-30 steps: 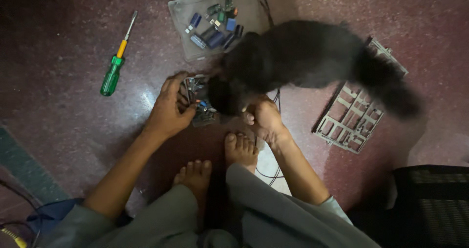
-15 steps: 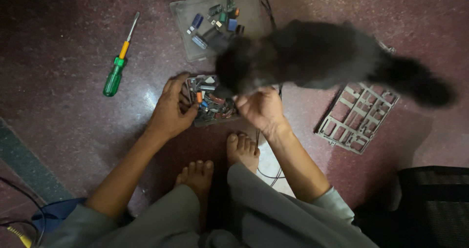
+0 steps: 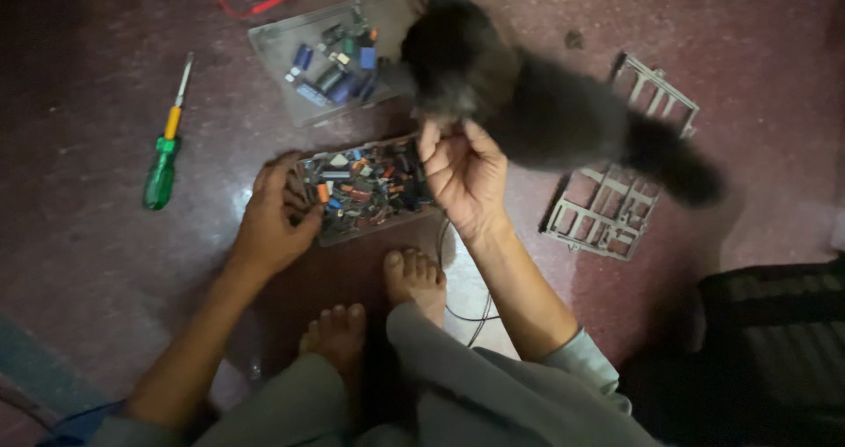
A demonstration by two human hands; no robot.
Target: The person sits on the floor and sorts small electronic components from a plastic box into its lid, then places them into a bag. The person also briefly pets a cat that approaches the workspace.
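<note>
A clear tray [image 3: 321, 236] full of small coloured electronic parts lies on the dark red floor in front of my bare feet. My left hand [image 3: 273, 214] rests on the tray's left edge, fingers curled over it. My right hand [image 3: 462, 174] is raised at the tray's right side, palm up, fingers apart and touching the underside of a dark furry cat [image 3: 528, 104]. The cat stands over the floor just beyond the tray, head toward a second tray [image 3: 273, 47] with a few blue and black parts.
A green-handled screwdriver [image 3: 165, 148] lies on the floor at the left. A grey metal frame with compartments [image 3: 616, 209] lies at the right, partly under the cat's tail. A red wire [image 3: 246, 7] runs at the top; a dark bag [image 3: 775, 350] sits at bottom right.
The cat has moved off the parts tray, up and to the right. My right hand has lifted from the tray's edge and turned palm up against the cat. My left hand stayed.
</note>
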